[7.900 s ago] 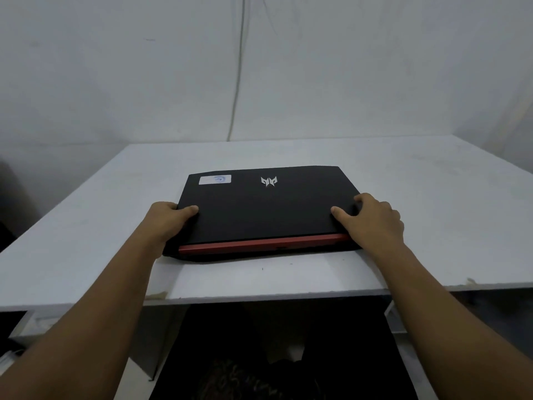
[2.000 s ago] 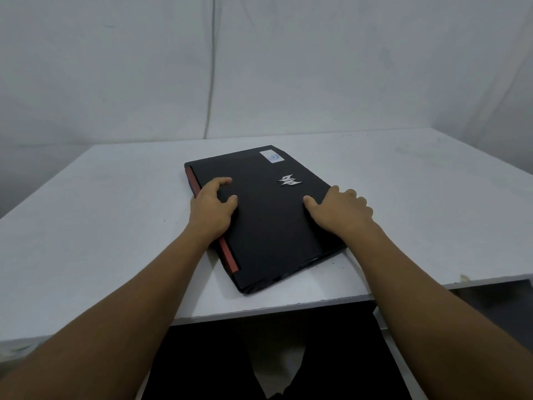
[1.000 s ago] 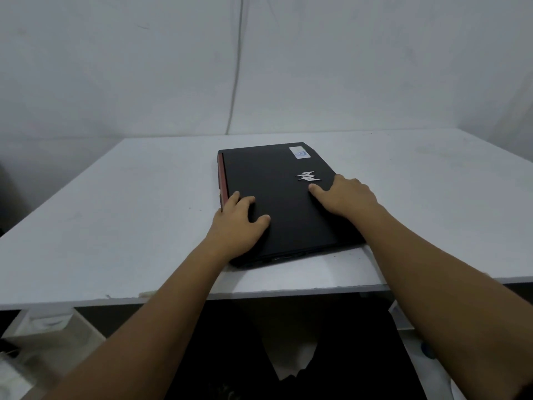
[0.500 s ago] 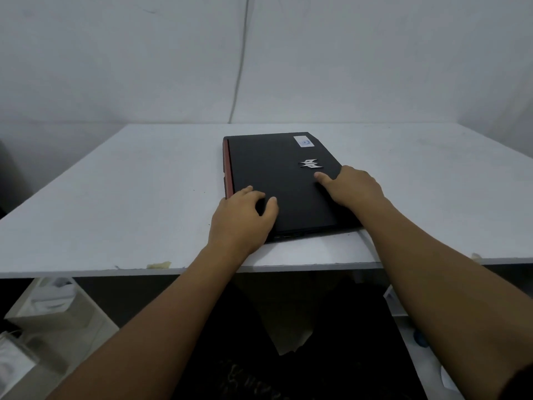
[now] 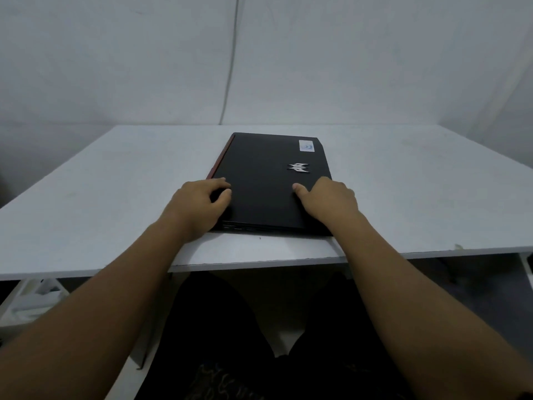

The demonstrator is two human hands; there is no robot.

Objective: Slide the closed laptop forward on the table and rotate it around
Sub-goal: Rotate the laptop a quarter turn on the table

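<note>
A closed black laptop [image 5: 265, 180] lies flat on the white table [image 5: 101, 197], its short side with ports toward me. Its red hinge strip [image 5: 220, 157] runs along the left edge. A silver logo [image 5: 298, 167] and a small sticker [image 5: 306, 146] sit on the lid's right half. My left hand [image 5: 199, 202] clasps the near left corner, fingers curled on the lid. At the near right edge my right hand [image 5: 328, 199] grips the laptop, thumb on top.
The table's front edge [image 5: 259, 265] runs just below the laptop. A thin cable [image 5: 230, 67] hangs down the white wall behind. White shelving [image 5: 31, 295] shows under the table at left. My dark-clothed legs [image 5: 259, 342] are below.
The laptop has turned from its red strip facing me to that strip lying on the left. In the last second both hands shifted to its near corners and it straightened.
</note>
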